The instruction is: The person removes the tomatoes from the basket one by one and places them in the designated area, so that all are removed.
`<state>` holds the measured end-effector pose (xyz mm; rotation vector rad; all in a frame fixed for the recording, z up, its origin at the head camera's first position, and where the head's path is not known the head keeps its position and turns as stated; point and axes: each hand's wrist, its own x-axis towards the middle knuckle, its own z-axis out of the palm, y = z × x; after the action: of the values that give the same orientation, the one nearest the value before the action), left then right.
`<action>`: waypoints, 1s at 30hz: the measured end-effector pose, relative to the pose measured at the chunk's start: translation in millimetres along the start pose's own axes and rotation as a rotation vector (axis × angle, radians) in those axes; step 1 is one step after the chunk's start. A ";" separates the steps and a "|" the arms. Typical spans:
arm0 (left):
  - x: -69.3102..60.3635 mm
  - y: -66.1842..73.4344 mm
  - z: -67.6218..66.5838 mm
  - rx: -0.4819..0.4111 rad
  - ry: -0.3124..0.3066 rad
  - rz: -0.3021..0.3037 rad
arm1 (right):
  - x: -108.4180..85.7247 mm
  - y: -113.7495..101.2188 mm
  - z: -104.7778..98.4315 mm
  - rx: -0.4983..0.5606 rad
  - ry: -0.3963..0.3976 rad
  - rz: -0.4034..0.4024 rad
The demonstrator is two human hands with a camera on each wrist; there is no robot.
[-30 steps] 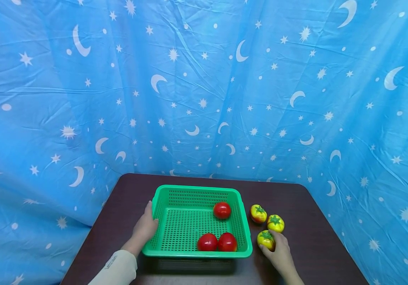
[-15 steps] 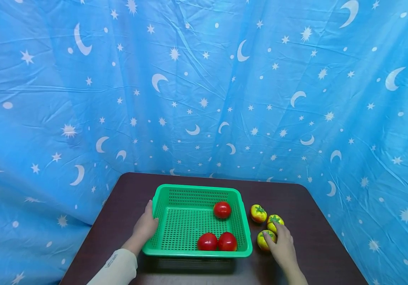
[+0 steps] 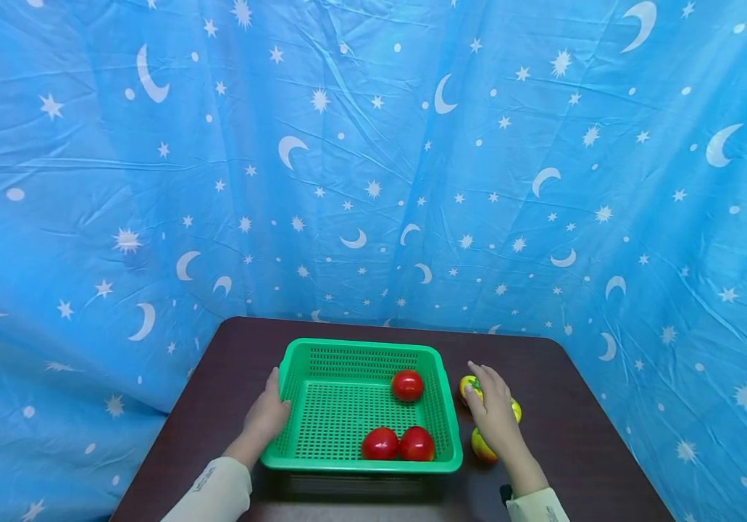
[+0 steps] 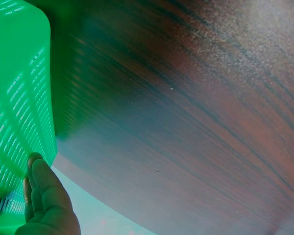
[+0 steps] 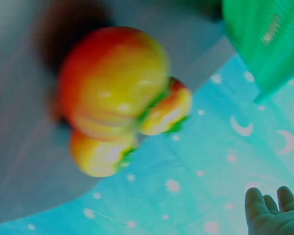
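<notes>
My left hand holds the left side of a green plastic basket, its thumb at the rim. In the left wrist view, the straight fingers lie along the basket's outer wall. Three shiny red round fruits sit inside. My right hand reaches over three yellow-and-red, persimmon-like fruits with green leafy tops, fingers extended. It partly covers the far fruit, the middle fruit and the near fruit. In the right wrist view the fruits sit apart from the fingertips.
A dark brown table with rounded back corners bears everything. Behind and beside it hangs a blue curtain printed with white moons and stars. The basket's right wall stands close to the loose fruits.
My right hand has gone from the near fruit, past the middle one, forward to the far one, its fingers straightening. The left hand and basket stay put.
</notes>
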<state>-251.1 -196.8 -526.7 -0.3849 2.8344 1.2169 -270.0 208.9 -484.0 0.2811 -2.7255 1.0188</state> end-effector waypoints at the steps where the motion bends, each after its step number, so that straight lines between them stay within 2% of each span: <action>1: -0.1 -0.1 0.1 -0.003 -0.001 0.001 | 2.2 -3.6 0.0 0.012 -0.001 -0.019; 4: -0.4 0.4 -0.4 -0.008 -0.003 0.001 | 9.0 -15.1 0.6 0.039 -0.007 -0.065; 10: 0.0 -0.1 -1.5 -0.011 0.002 -0.009 | 24.0 -35.6 6.3 0.013 -0.029 -0.138; 17: 0.9 -0.9 0.7 0.003 0.003 -0.007 | 35.1 -50.3 12.0 -0.007 -0.080 -0.152; 21: 2.3 -0.3 1.6 0.009 0.005 -0.012 | 43.0 -60.6 16.0 -0.007 -0.095 -0.192; 30: 2.0 0.3 1.1 0.023 0.006 -0.011 | 56.3 -72.9 35.0 -0.047 -0.205 -0.189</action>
<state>-253.2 -196.3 -527.5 -0.4038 2.8443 1.1826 -310.3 125.9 -449.4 0.6550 -2.8284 0.9176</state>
